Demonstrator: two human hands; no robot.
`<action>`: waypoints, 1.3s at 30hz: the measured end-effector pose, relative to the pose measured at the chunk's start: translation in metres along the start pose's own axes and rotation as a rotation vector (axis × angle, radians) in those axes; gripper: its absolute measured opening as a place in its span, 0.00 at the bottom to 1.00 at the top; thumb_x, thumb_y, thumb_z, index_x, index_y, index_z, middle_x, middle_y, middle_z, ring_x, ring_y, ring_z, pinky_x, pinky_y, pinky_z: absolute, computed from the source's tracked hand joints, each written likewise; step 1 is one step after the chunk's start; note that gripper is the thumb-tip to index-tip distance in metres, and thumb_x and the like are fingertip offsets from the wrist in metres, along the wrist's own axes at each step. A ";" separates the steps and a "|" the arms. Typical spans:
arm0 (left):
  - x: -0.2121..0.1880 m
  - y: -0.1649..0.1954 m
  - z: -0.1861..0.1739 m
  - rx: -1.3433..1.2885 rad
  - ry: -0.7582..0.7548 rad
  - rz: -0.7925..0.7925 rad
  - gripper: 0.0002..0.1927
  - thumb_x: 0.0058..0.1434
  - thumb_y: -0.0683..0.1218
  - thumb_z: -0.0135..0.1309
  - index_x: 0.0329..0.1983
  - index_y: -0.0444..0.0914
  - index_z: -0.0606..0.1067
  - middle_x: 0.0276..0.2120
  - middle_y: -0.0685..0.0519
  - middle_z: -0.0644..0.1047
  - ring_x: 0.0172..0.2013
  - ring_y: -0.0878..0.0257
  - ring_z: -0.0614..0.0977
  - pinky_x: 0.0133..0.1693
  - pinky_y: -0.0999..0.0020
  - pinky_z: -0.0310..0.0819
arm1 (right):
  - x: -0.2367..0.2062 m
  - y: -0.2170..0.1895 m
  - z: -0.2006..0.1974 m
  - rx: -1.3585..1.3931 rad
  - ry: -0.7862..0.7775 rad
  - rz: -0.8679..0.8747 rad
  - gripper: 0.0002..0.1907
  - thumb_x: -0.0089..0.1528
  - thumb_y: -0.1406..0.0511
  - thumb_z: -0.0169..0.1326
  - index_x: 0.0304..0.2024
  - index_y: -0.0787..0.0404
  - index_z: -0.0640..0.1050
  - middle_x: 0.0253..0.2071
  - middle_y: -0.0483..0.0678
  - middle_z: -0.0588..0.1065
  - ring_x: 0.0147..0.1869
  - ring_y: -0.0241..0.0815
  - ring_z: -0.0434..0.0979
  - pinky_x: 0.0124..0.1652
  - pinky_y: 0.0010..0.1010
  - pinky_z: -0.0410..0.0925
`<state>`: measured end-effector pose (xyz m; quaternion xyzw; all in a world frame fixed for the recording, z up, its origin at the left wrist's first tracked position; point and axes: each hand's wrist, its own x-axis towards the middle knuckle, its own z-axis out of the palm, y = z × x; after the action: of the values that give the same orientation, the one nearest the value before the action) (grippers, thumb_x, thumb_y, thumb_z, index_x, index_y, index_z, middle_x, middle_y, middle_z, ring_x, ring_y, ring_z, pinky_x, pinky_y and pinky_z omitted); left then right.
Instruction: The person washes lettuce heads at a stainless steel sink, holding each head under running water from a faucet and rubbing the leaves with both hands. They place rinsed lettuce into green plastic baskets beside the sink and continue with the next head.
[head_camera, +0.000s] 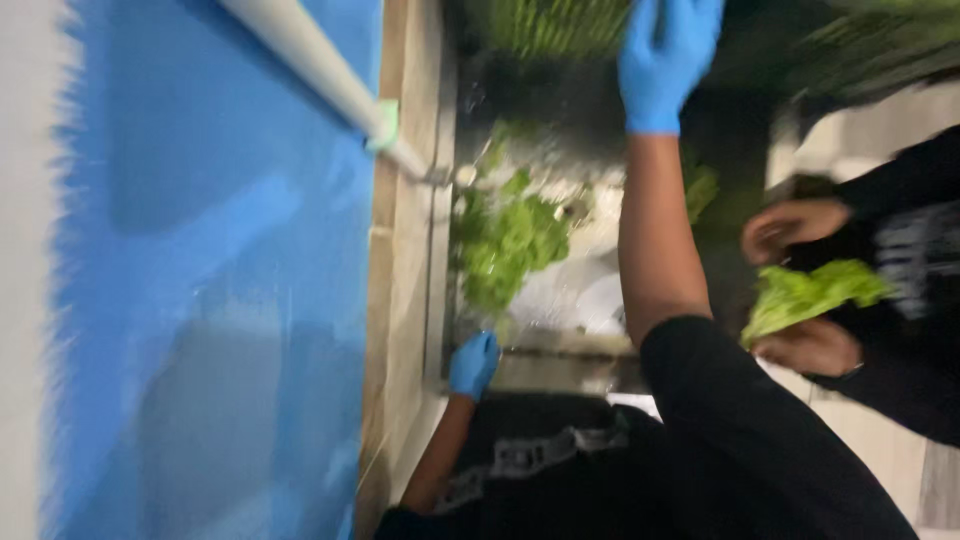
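The view is blurred and turned sideways. My left hand (473, 365), in a blue glove, is curled at the rim of a steel sink (545, 342), just below a bunch of green lettuce (505, 245) lying in water. Whether it grips anything is unclear. My right hand (665, 60), also in a blue glove, is stretched out far over the sink with its fingers spread and nothing in it. More green leaves (545, 25) lie beyond it.
A co-worker in a dark sleeve stands at the right, with bare hands (795, 228) holding a lettuce leaf (812, 295). A white pipe (320, 70) runs along a blue wall (200, 260) to the sink's tiled edge (405, 250).
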<state>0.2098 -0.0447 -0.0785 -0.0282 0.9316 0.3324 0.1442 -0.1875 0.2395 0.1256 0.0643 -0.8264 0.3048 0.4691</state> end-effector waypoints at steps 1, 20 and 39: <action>-0.002 -0.005 0.003 -0.020 0.096 0.067 0.13 0.68 0.52 0.48 0.35 0.39 0.76 0.34 0.39 0.79 0.34 0.39 0.79 0.37 0.42 0.74 | -0.051 -0.001 -0.006 0.086 0.093 -0.063 0.05 0.70 0.71 0.56 0.47 0.63 0.81 0.46 0.54 0.77 0.51 0.59 0.77 0.51 0.46 0.71; -0.044 -0.046 0.028 0.302 0.022 0.257 0.21 0.66 0.50 0.50 0.15 0.44 0.71 0.16 0.48 0.73 0.16 0.48 0.73 0.22 0.48 0.66 | -0.372 -0.064 0.046 -0.086 -0.850 0.213 0.13 0.55 0.62 0.64 0.42 0.55 0.81 0.36 0.54 0.77 0.38 0.56 0.77 0.34 0.47 0.68; 0.106 0.057 -0.036 -1.153 0.162 -0.095 0.20 0.75 0.53 0.49 0.59 0.33 0.71 0.47 0.54 0.73 0.44 0.67 0.74 0.47 0.71 0.75 | -0.238 -0.103 -0.041 0.183 -0.874 0.852 0.24 0.66 0.52 0.59 0.29 0.67 0.79 0.24 0.60 0.72 0.28 0.52 0.70 0.34 0.44 0.67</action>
<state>0.0908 -0.0182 -0.0481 -0.1691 0.6059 0.7758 0.0485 0.0143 0.1370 -0.0069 -0.1128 -0.8657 0.4805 -0.0832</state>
